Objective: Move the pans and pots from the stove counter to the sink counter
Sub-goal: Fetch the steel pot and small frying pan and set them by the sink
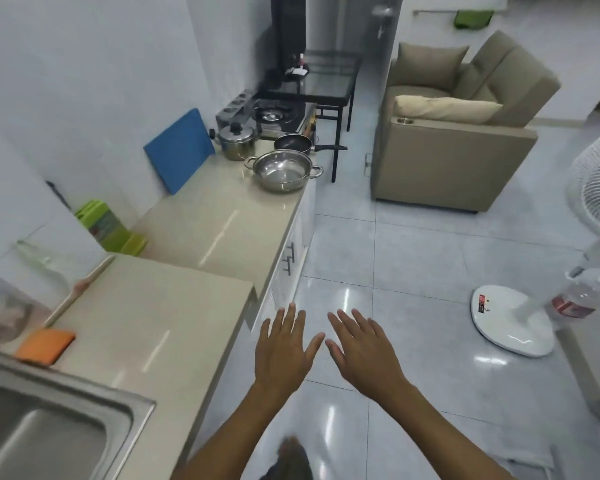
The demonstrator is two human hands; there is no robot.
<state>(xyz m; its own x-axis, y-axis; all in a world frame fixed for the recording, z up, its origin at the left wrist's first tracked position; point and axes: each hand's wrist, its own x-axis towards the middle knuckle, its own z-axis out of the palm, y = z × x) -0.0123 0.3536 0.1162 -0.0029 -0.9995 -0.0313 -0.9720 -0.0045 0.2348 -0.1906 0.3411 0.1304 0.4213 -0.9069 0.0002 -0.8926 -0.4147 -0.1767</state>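
Note:
Far down the beige stove counter (219, 220) stand three pieces of cookware beside the gas stove (274, 116): a lidded steel pot (237, 138), a black frying pan (293, 143) with its handle pointing right, and an empty steel two-handled pot (283, 169) nearest me. The sink counter (146, 323) with the steel sink (42, 431) lies at the lower left. My left hand (284, 348) and my right hand (364, 348) hover side by side over the floor, palms down, fingers spread, holding nothing, well short of the cookware.
A blue board (179, 148) leans on the wall. Green items (103, 223) stand in the counter corner. An orange sponge (45, 345) lies by the sink. A beige armchair (458, 133), a black glass table (323, 81) and a white standing fan (513, 320) border the tiled floor.

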